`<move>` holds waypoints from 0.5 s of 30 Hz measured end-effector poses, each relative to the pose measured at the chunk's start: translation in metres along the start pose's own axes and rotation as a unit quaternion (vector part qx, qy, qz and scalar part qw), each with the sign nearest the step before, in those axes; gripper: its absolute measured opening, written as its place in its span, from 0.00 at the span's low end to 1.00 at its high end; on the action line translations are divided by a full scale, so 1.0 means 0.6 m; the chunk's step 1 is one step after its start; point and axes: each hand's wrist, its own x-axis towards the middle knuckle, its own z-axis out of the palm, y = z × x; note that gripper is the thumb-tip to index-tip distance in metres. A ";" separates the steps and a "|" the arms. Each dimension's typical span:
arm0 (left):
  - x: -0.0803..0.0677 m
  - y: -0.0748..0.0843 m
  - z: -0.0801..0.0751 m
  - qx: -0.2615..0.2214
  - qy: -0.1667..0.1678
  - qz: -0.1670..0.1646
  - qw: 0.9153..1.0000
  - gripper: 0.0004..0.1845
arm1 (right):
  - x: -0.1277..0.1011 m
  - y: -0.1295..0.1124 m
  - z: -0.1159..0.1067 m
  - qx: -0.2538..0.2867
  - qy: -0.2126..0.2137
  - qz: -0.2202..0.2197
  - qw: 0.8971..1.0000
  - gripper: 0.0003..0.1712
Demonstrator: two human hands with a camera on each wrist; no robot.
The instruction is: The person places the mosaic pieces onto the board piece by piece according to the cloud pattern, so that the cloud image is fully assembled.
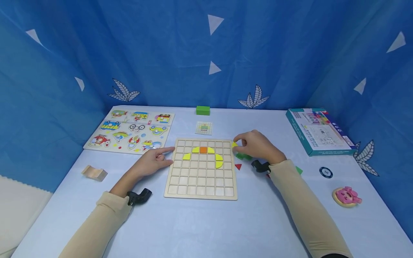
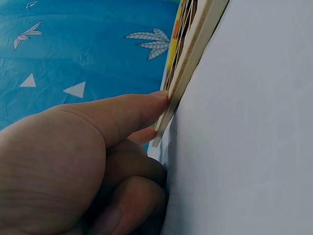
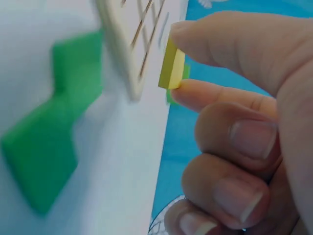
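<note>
Your right hand (image 1: 256,145) pinches a small yellow wooden piece (image 3: 171,66) at the square wooden grid board's (image 1: 201,182) 2 o'clock corner; your left hand (image 1: 151,163), forefinger outstretched, touches its 9 o'clock edge

Bright, even light; blurred wrist close-ups

The grid board (image 1: 201,179) is made of pale, matt wood with a smooth face. The yellow piece (image 3: 171,66) pinched by the right hand (image 1: 256,145) looks painted, matt and flat-sided. At the board's 3 o'clock, green pieces (image 3: 44,147) appear smooth. The table (image 1: 206,225) is covered in matt, pale blue sheeting.
</note>
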 end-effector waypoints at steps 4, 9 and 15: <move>-0.001 0.001 -0.001 -0.001 0.000 0.002 1.000 0.29 | 0.001 -0.028 0.003 0.012 -0.004 -0.024 1.000 0.23; 0.001 0.000 0.000 -0.001 -0.002 0.001 1.000 0.29 | 0.004 -0.069 0.017 0.011 -0.015 -0.063 0.998 0.22; 0.000 -0.002 -0.001 0.001 0.001 0.000 1.000 0.29 | 0.020 -0.105 0.051 0.000 -0.044 -0.120 0.992 0.20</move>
